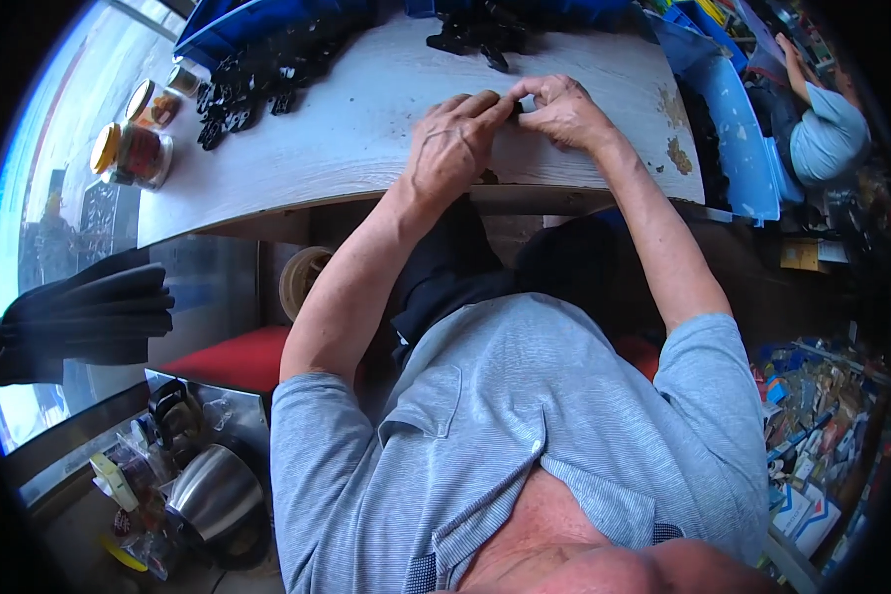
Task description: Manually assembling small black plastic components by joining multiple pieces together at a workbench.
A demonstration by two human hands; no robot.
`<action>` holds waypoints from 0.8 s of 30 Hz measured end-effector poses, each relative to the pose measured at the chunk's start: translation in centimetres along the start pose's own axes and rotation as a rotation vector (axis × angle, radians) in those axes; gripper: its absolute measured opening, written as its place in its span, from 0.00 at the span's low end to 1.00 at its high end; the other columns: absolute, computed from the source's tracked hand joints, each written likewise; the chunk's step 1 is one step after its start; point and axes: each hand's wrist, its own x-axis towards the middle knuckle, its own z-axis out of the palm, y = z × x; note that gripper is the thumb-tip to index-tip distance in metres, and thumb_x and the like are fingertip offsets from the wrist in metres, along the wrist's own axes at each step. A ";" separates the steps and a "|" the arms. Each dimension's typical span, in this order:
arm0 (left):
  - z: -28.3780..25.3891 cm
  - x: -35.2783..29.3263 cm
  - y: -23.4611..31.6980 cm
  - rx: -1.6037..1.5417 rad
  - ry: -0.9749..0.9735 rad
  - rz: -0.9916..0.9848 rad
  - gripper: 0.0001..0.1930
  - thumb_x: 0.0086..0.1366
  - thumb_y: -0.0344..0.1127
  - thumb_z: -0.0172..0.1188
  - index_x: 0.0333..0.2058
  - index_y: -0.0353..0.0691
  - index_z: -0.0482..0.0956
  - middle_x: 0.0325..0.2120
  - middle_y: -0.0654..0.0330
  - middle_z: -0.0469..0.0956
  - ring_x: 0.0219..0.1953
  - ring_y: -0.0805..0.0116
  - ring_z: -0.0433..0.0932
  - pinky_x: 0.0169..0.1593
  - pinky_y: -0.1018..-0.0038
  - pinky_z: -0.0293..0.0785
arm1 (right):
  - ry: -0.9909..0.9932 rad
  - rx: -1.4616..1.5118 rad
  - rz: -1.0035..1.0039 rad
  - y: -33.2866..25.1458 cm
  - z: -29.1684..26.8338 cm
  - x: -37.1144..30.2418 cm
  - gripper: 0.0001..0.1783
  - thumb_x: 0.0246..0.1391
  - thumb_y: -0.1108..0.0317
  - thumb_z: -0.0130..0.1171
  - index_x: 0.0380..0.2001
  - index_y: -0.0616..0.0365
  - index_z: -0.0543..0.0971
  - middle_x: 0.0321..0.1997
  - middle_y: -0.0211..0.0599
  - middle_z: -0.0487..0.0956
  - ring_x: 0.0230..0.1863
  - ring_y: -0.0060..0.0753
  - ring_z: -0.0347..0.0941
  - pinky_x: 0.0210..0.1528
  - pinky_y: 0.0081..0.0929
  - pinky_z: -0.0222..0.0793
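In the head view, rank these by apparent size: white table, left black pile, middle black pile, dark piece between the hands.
1. White table
2. Left black pile
3. Middle black pile
4. Dark piece, mostly hidden, so ranked by its visible part only

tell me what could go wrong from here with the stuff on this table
The small dark piece at the fingertips of the left hand and right hand is mostly hidden; it might slip onto the white-painted wooden table.

The loose heap of glossy black parts could scatter if an arm swept it.

The clear, yellow-lidded jar sits near the table's left edge, so a bump might knock it off.
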 end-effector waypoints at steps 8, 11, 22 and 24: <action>-0.1 -0.2 0.6 0.015 0.014 -0.016 0.34 0.54 0.28 0.73 0.62 0.47 0.75 0.60 0.57 0.76 0.62 0.52 0.73 0.66 0.58 0.69 | 0.055 0.125 0.021 -0.6 -0.4 -0.5 0.20 0.50 0.65 0.66 0.48 0.55 0.85 0.15 0.31 0.74 0.13 0.22 0.67 0.19 0.25 0.64; 0.2 -0.7 0.4 0.042 0.033 -0.019 0.28 0.58 0.30 0.70 0.59 0.46 0.76 0.59 0.56 0.76 0.63 0.51 0.72 0.65 0.57 0.69 | 0.053 0.185 -0.003 -0.6 0.3 -0.5 0.14 0.51 0.71 0.65 0.44 0.55 0.82 0.13 0.20 0.65 0.10 0.15 0.59 0.12 0.19 0.52; -5.6 -5.7 -16.2 0.567 0.420 -0.583 0.12 0.59 0.38 0.64 0.43 0.48 0.85 0.41 0.58 0.83 0.47 0.52 0.77 0.48 0.59 0.75 | 0.227 0.291 0.093 -0.4 0.3 -1.3 0.21 0.51 0.60 0.74 0.45 0.58 0.81 0.15 0.20 0.68 0.12 0.15 0.61 0.14 0.18 0.57; -5.4 -5.8 -16.5 0.572 0.368 -0.554 0.13 0.58 0.36 0.64 0.43 0.49 0.85 0.41 0.59 0.83 0.47 0.51 0.77 0.47 0.59 0.76 | 0.241 0.329 0.111 0.6 0.5 -1.2 0.23 0.51 0.59 0.74 0.46 0.59 0.80 0.15 0.20 0.68 0.12 0.15 0.62 0.13 0.18 0.57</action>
